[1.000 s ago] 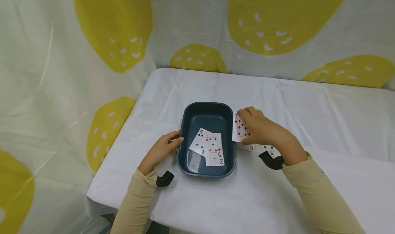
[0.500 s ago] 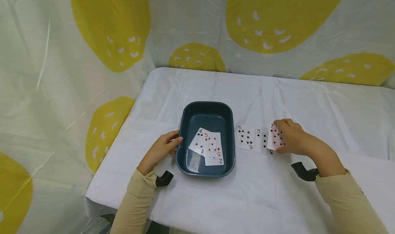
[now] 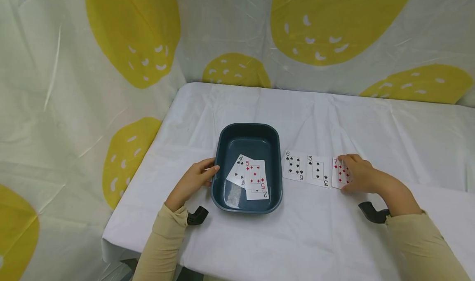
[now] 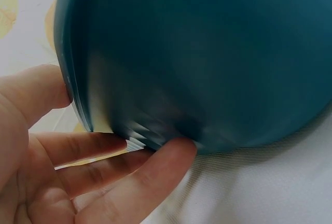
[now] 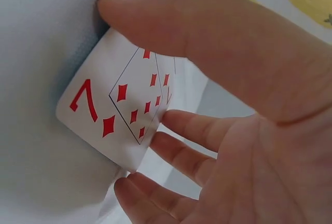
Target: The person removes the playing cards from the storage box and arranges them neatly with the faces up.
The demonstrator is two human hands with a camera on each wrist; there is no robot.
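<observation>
White cloth (image 3: 267,240) has one blue tub (image 3: 261,149), three cards (image 3: 255,176) inside, left hand (image 3: 193,182) pinching its edge, right hand (image 3: 360,176) gripping one diamond seven (image 3: 339,174) right of the tub past two spade cards (image 3: 317,171).

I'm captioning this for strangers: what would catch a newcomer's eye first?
Probably the big yellow prints on the backdrop behind the white table. Then the blue tray, cards inside, the left hand gripping its side. To its right, three cards line up, the right hand holding the seven.

Wht-clothed tbl (image 3: 315,223) w/ tray (image 3: 249,146), cards (image 3: 318,171).
</observation>
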